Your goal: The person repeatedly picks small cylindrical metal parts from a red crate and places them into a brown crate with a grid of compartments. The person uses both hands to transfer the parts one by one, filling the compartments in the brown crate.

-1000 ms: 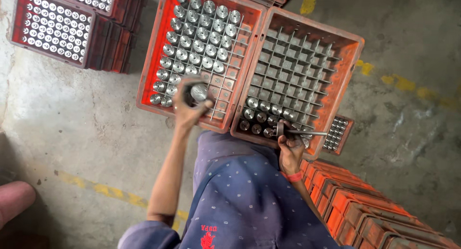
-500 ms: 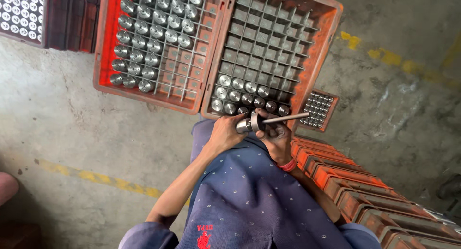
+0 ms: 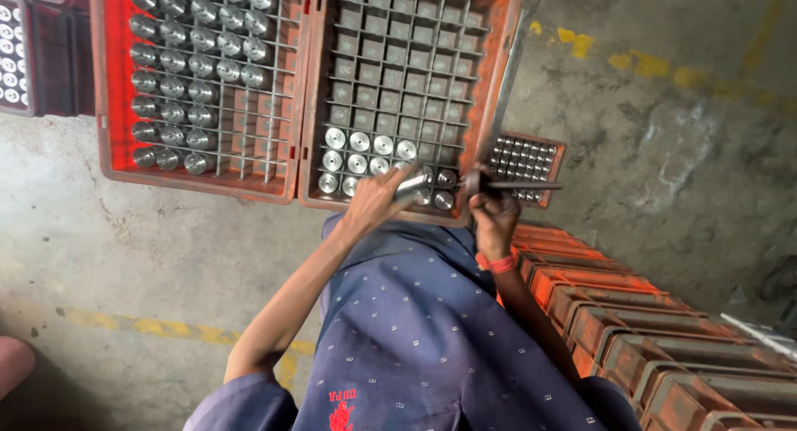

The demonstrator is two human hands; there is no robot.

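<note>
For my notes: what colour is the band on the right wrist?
Red wristband, clearest in the head view.

The left hand (image 3: 375,203) is no longer over the left crate (image 3: 108,107), where it was picking up a metal cylinder (image 3: 413,183) a second ago. It now holds that cylinder over the near row of the right crate (image 3: 508,57). The right hand (image 3: 493,213) has let the cylinder go and grips only the dark rod (image 3: 519,184).
</note>
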